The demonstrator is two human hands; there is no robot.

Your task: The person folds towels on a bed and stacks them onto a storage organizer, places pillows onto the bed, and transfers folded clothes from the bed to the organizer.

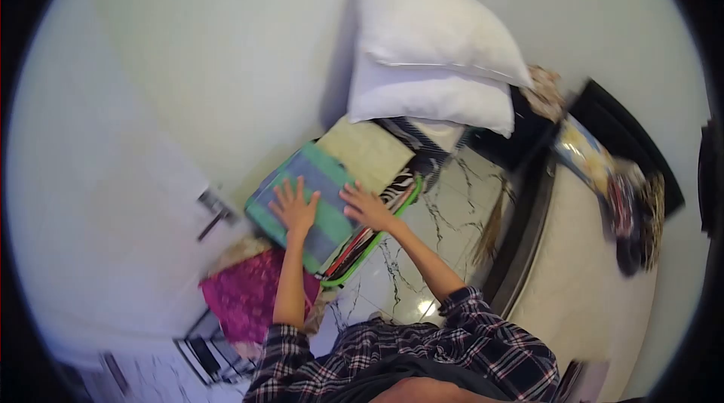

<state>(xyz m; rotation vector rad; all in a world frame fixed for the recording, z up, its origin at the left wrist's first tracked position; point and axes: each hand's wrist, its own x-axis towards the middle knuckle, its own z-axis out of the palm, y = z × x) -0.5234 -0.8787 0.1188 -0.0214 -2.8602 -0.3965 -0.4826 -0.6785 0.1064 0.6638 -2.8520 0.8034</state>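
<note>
Both palms rest flat on a folded teal and blue-grey striped cloth (pixel 328 210) that tops a pile. My left hand (pixel 295 207) has its fingers spread near the cloth's middle. To its right, my right hand (pixel 367 207) lies with fingers apart near the cloth's right edge. Beside the striped cloth is a folded pale yellow cloth (pixel 366 150). Underneath, folded fabrics, one zebra-patterned (pixel 397 188), show inside a container with a bright green rim (pixel 377 241); most of its body is hidden.
Two white pillows (pixel 437 48) are stacked behind the pile against the wall. A magenta cloth (pixel 245 293) hangs over a dark rack (pixel 207 354) at lower left. On the right stands a bed (pixel 581 252) with clothes on it. The floor (pixel 411 267) is marbled tile.
</note>
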